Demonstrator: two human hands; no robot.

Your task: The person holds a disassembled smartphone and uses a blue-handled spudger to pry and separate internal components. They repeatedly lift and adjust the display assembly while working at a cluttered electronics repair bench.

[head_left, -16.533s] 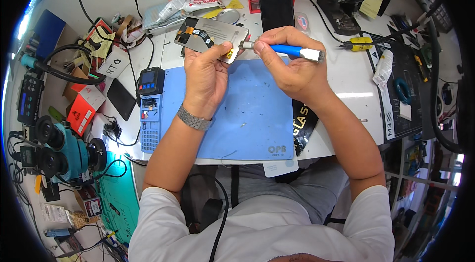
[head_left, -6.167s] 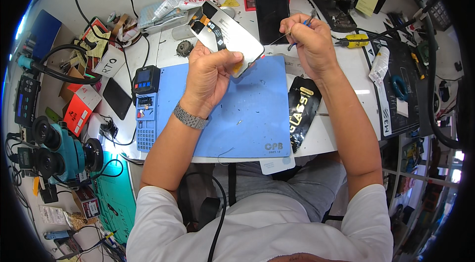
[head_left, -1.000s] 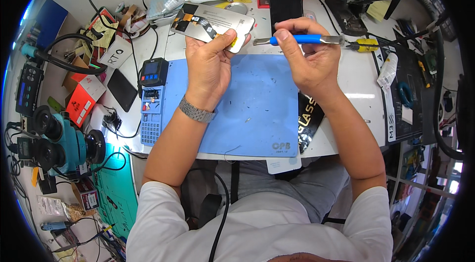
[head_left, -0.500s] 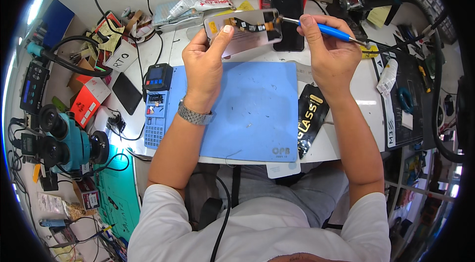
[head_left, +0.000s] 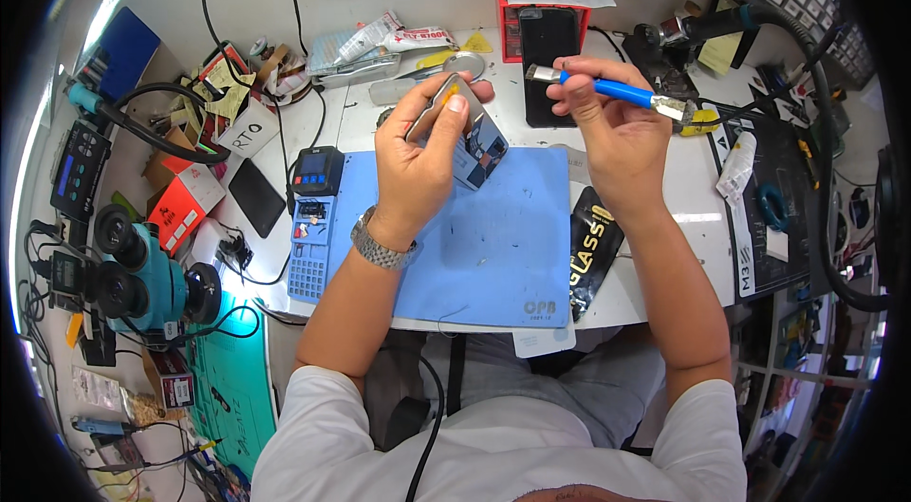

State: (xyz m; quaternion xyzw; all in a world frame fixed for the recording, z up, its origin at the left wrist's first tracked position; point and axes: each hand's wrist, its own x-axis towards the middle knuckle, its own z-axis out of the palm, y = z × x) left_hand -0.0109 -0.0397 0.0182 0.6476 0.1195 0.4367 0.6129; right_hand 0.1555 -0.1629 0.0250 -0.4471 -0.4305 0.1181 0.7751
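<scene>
My left hand [head_left: 418,156] is closed on a phone screen panel [head_left: 465,165], thumb on one face and fingers behind. The panel is tilted steeply, its lower end hanging over the blue work mat [head_left: 493,255]. A dark flex cable [head_left: 485,145] shows near that end. To the right, my right hand [head_left: 622,132] pinches a blue-handled tool [head_left: 617,90] with flat metal ends. It is raised nearly level, its left tip apart from the panel. Behind that tip stands a black phone [head_left: 548,46], partly covered by my fingers.
A blue-screened device [head_left: 317,170] sits at the mat's left edge, and a black packet [head_left: 596,241] lies at its right. The teal microscope [head_left: 142,269] stands far left. A red drawer box [head_left: 511,27] is behind the phone. A black cable arm [head_left: 824,122] curves on the right.
The panel has turned from nearly level to steeply tilted, its free end swinging down toward me. The tool has drawn away from the panel and lies more level. The view has shifted slightly.
</scene>
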